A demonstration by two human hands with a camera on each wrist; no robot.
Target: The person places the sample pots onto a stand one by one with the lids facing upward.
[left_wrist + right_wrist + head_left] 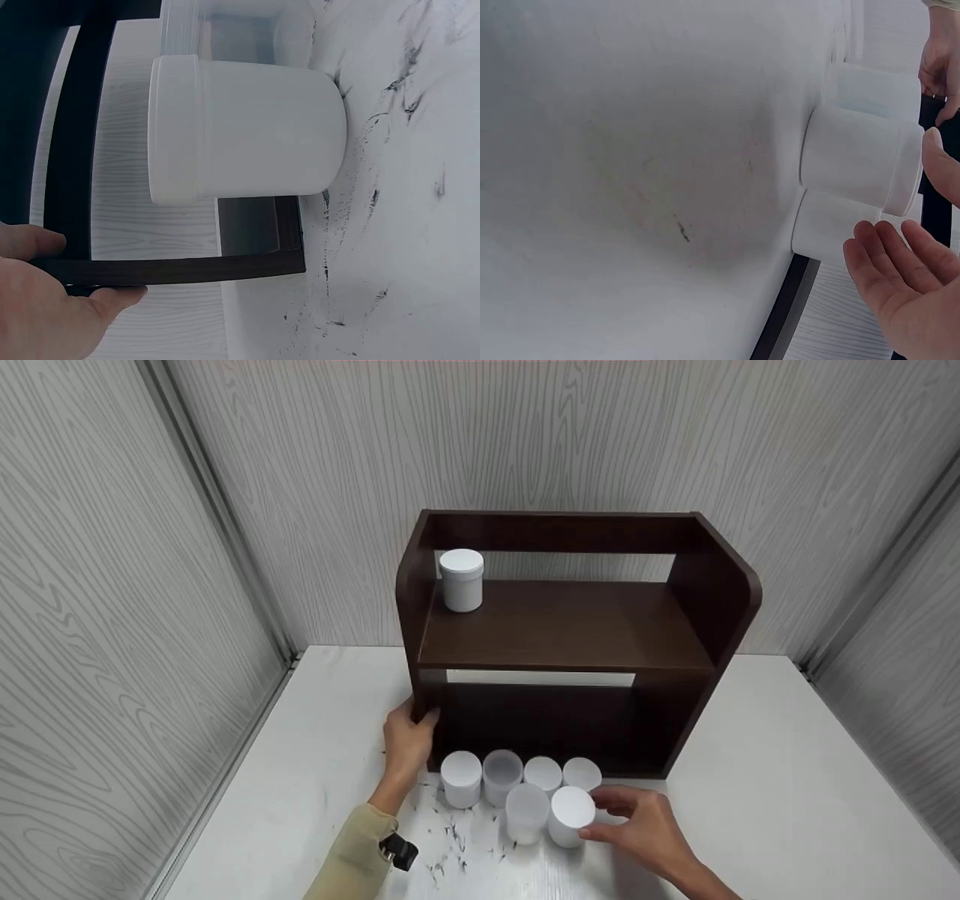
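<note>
My left hand grips the left side panel of a dark brown two-tier shelf, thumb and fingers on either side of the board. My right hand is at the front right white lidded jar, its thumb by the lid and its fingers fairly straight beside the jar. In the right wrist view, those fingers are spread around the jar rather than curled on it. Left of that jar stands a translucent jar. Behind them is a row with a white jar, a clear-lidded jar and two more white-topped jars.
Another white lidded jar stands at the left end of the upper shelf board. The white table bears dark scuff marks near the jars. Grey wood-grain panels enclose the back and both sides.
</note>
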